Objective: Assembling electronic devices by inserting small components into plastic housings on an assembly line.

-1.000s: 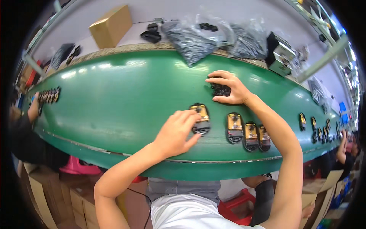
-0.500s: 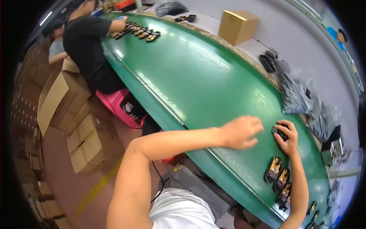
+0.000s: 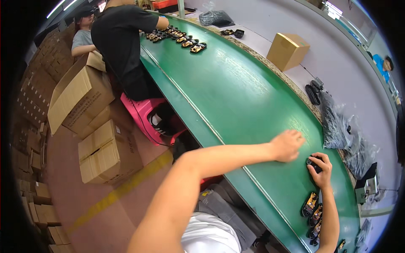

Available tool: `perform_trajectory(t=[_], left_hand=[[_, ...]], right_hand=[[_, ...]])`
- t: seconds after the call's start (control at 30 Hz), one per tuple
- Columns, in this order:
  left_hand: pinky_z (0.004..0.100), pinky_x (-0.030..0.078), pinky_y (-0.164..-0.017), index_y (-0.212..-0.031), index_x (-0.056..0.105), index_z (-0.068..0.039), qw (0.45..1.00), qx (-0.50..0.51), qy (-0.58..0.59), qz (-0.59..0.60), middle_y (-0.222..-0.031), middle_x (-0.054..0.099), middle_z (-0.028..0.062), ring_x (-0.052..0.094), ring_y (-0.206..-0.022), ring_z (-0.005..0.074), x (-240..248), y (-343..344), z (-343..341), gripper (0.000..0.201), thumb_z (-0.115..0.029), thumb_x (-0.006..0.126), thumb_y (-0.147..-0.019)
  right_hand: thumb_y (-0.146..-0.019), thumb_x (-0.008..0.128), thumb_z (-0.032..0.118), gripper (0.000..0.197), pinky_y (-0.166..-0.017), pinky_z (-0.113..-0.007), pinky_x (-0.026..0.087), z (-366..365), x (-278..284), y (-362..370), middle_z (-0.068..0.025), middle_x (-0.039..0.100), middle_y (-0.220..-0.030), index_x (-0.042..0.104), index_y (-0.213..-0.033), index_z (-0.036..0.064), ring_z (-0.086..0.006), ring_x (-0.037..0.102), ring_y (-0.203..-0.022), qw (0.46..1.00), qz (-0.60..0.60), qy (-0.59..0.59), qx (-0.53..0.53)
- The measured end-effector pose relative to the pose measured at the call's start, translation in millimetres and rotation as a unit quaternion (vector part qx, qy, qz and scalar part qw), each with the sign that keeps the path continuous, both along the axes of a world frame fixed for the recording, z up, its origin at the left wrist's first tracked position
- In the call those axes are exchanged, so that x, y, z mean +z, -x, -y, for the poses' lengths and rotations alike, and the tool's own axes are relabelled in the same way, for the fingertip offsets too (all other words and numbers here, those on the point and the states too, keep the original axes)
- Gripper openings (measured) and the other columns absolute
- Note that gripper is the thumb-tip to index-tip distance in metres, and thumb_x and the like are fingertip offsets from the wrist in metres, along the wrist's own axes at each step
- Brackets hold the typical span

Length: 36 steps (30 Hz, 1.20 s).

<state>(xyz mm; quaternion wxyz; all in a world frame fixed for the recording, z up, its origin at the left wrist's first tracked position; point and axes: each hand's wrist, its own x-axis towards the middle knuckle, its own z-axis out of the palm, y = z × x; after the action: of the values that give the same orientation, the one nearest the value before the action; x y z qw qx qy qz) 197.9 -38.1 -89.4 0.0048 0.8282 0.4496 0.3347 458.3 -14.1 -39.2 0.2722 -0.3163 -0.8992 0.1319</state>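
Right hand (image 3: 322, 172): grip closed around a black part (image 3: 313, 162) toward the bench's (image 3: 253, 122) far edge. Left hand (image 3: 288, 145): blurred, grip undetermined. Black-and-yellow units (image 3: 309, 204) toward near edge: insides exposed, apparently unfinished.

Bright indoor light covers the scene, with tube lights (image 3: 57, 9) glowing at far left. Soft white glare streaks the glossy green desk (image 3: 211, 95). Motion blurs the left grip (image 3: 288, 146); fisheye distortion bows straight lines, and the corners turn black.
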Motion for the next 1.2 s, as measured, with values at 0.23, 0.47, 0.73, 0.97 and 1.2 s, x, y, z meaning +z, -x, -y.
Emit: perform_trajectory(t=[0.23,0.47,0.73,0.97,1.2], left_hand=[[0.0538,0.033,-0.117,-0.156,0.027,-0.005,0.987,-0.113,0.025,0.11,-0.15,0.038,0.0262,0.036,-0.14,0.048,2,-87,-11,0.098,-0.031,0.075,-0.074],[0.0703,0.027,-0.113,-0.159,0.026,-0.012,0.994,-0.104,0.011,0.02,-0.159,0.03,0.0245,0.026,-0.146,0.0517,-7,-98,-16,0.108,-0.061,0.074,-0.076],[0.0698,0.02,-0.117,-0.142,0.055,-0.023,0.981,-0.151,-0.117,-0.04,-0.148,0.046,0.0209,0.029,-0.147,0.047,-7,-150,-35,0.081,-0.069,0.069,-0.077],[0.0479,0.044,-0.094,-0.095,0.076,-0.02,0.972,-0.167,-0.131,-0.105,-0.108,0.068,0.0038,0.056,-0.116,0.0253,-22,-164,-36,0.027,-0.044,0.063,-0.092],[0.0502,0.05,-0.087,-0.084,0.072,-0.016,0.97,-0.138,-0.121,-0.158,-0.1,0.068,0.01,0.062,-0.103,0.0279,-7,-185,-22,0.016,-0.028,0.061,-0.083]], right_hand=[[-0.078,0.074,0.023,0.06,-0.114,-0.047,0.037,18,35,-31,-0.0174,0.058,-0.141,0.062,-0.132,0.0013,-0.0355,0.051,-0.135,0.997,0.066,-0.001,-0.026],[-0.094,0.059,0.016,0.037,-0.112,-0.043,0.039,83,54,-120,-0.0129,0.061,-0.134,0.064,-0.127,0.0013,-0.0285,0.056,-0.129,0.87,-0.404,0.205,-0.195],[-0.075,0.076,0.009,0.027,-0.111,-0.053,0.035,185,11,-40,-0.0122,0.063,-0.123,0.068,-0.101,0.006,-0.0392,0.051,-0.128,0.97,0.102,-0.08,-0.208],[-0.079,0.075,0.005,0.027,-0.109,-0.049,0.04,185,-1,-62,-0.0127,0.064,-0.121,0.069,-0.105,0.0045,-0.038,0.054,-0.126,0.969,0.085,-0.033,-0.232],[-0.079,0.075,0.005,0.034,-0.108,-0.047,0.044,199,5,-109,-0.0169,0.067,-0.124,0.072,-0.113,0.0016,-0.0383,0.059,-0.122,0.967,0.079,-0.054,-0.236]])
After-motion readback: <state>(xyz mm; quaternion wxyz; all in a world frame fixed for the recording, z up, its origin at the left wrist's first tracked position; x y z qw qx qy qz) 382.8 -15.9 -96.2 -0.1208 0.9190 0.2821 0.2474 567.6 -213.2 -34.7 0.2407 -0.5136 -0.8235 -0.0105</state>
